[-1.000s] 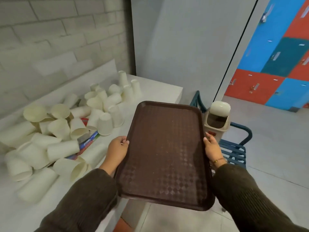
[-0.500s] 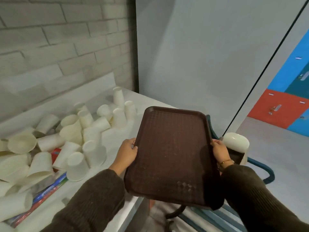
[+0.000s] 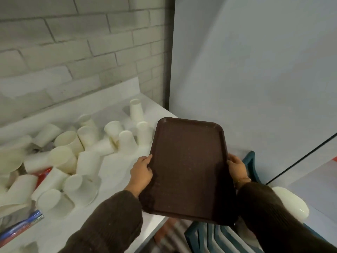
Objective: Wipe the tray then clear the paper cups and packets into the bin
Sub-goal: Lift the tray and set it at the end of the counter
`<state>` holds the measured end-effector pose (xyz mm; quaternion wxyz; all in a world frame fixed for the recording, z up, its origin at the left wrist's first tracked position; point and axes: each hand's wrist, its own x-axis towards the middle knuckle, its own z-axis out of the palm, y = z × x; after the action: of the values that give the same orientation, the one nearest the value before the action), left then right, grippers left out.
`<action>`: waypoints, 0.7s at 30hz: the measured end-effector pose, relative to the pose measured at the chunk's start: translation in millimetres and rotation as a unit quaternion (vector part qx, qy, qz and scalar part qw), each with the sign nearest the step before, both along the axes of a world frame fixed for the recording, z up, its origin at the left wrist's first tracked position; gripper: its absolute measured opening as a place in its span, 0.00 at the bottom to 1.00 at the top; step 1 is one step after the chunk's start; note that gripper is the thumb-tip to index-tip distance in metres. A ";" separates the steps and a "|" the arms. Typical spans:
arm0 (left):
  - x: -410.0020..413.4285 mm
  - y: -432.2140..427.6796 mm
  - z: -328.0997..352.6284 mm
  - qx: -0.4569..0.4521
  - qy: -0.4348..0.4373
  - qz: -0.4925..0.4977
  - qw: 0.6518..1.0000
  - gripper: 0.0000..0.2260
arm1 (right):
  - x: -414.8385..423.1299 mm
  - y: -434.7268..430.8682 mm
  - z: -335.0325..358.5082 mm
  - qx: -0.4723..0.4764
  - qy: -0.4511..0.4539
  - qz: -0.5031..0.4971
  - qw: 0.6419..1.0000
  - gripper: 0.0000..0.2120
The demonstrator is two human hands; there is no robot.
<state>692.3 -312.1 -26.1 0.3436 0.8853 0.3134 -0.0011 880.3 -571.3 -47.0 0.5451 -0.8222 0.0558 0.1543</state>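
Brown tray (image 3: 187, 167) is held off the surface (image 3: 116, 212), its face tilted up toward the camera and its long axis running away from the person. Left hand (image 3: 141, 172) takes the left long edge and right hand (image 3: 236, 166) the right long edge, at about mid-length. Each grip curls round the rim.

Tray hangs over the right end of the surface, its near end out past the edge above a blue chair (image 3: 209, 236).

Cups (image 3: 87, 161) lie heaped left of the tray, on the left hand's side, some upright and some toppled. Red and blue packets (image 3: 23, 227) show among them at lower left.

Bin (image 3: 291, 203), with a cream lid, sits low right beside the right sleeve, nearer the right hand. No cloth in view.

Judgement: wiping not yet begun, and one hand must come free first.
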 end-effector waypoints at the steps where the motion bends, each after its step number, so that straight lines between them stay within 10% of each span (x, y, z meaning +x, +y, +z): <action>1: 6.2 4.1 0.1 0.002 0.007 -0.006 1.000 0.24 | 10.9 7.6 3.4 -0.004 -0.003 0.009 1.000 0.19; 9: 48.4 23.6 3.3 -0.028 0.071 0.003 0.997 0.22 | -53.0 56.6 36.1 -0.140 -0.301 0.157 0.930 0.14; 14: 64.3 22.6 3.9 0.011 0.103 -0.016 0.994 0.25 | -155.7 85.0 13.8 -0.211 -0.293 0.421 0.832 0.19; 21: 77.3 15.0 19.5 0.033 0.146 -0.026 0.988 0.24 | -159.7 92.6 -23.9 -0.273 -0.333 0.364 0.826 0.16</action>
<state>769.6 -297.2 -6.5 0.2645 0.8942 0.3373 -0.1289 720.6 -478.8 -70.8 0.1881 -0.8995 -0.3927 0.0367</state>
